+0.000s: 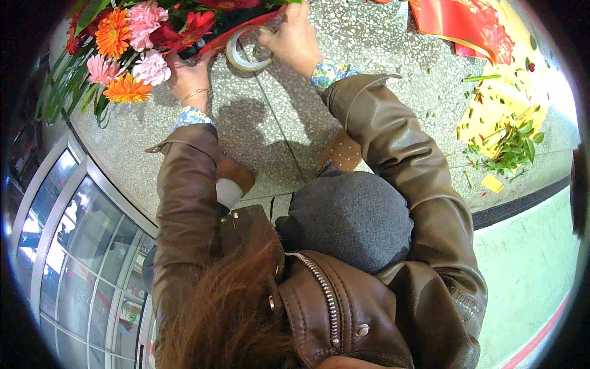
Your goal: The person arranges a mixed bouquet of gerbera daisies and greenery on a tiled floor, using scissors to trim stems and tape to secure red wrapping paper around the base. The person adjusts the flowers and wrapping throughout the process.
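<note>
A flower arrangement (152, 50) with orange gerberas, pink carnations, red blooms and long green leaves spreads at the upper left. Red wrapping (244, 28) runs along its lower right edge. My left hand (190, 76) grips the arrangement at this edge, its fingertips hidden behind flowers and wrapping. A roll of clear adhesive tape (249, 50) is between my hands. My right hand (295, 40) has its thumb against the roll's right rim. Its other fingers reach up to the wrapping's right end; whether they grip it cannot be told.
Speckled terrazzo floor (387, 60) lies before me. At right are yellow paper (511, 99), red ribbon (461, 23), stem cuttings and a small leafy heap (514, 145). A metal-framed glass door (87, 240) stands at left; my knee (350, 217) is below my hands.
</note>
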### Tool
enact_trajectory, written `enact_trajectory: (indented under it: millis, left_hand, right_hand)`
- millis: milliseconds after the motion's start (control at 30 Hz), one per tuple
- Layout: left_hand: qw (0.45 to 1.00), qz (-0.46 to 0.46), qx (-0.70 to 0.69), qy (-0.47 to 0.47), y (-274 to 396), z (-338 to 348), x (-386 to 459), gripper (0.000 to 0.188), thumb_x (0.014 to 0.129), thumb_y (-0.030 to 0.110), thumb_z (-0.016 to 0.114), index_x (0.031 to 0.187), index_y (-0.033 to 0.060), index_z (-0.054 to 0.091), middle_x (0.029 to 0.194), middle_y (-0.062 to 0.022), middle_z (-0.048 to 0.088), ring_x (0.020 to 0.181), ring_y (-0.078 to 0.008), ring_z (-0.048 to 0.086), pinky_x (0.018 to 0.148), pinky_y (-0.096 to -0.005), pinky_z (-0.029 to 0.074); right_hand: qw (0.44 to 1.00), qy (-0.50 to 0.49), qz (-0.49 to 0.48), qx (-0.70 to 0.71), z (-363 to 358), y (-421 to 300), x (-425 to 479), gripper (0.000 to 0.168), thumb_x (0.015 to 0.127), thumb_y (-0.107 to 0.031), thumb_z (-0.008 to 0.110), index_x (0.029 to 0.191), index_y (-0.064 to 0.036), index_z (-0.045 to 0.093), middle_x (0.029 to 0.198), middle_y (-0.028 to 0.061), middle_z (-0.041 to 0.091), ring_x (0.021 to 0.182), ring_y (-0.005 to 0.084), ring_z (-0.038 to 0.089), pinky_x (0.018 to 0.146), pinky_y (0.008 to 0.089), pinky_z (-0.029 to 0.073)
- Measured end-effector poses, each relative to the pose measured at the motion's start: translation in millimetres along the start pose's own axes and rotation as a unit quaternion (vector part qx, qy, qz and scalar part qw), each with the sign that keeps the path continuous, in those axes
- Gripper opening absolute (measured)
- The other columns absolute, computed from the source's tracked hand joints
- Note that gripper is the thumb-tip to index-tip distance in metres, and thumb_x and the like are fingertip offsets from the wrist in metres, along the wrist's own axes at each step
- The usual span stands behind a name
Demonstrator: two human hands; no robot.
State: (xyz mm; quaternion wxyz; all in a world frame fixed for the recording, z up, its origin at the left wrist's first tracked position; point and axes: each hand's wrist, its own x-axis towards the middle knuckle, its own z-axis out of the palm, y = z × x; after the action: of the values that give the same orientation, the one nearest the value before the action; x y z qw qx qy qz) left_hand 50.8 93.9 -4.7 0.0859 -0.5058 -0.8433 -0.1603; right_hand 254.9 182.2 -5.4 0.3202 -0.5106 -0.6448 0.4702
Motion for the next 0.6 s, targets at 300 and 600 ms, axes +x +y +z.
enact_trajectory:
  millis: [300,600]
  left_hand:
    - [0.992,0.015,0.127,-0.002,-13,10,1,0.058,0.062,0.051,0.077,0.106,0.0151,0.065,0.108,-0.0103,0.064,0.097,-0.0320,0.061,0.080,-0.0419,0.048]
    - [0.995,0.041,0.094,0.008,-9,8,3,0.057,0.064,0.050,0.076,0.107,0.0137,0.064,0.109,-0.0096,0.064,0.098,-0.0316,0.060,0.080,-0.0423,0.048]
  right_hand:
    - [0.995,-0.063,0.003,-0.071,-20,7,2,0.064,0.072,-0.017,0.066,0.128,-0.003,0.037,0.110,0.0258,0.047,0.090,0.0454,0.053,0.074,0.0484,0.046]
    - [0.985,-0.108,-0.104,-0.088,-44,24,14,0.044,0.073,-0.022,0.059,0.109,0.001,0.046,0.097,0.0263,0.055,0.087,0.0440,0.055,0.074,0.0492,0.045]
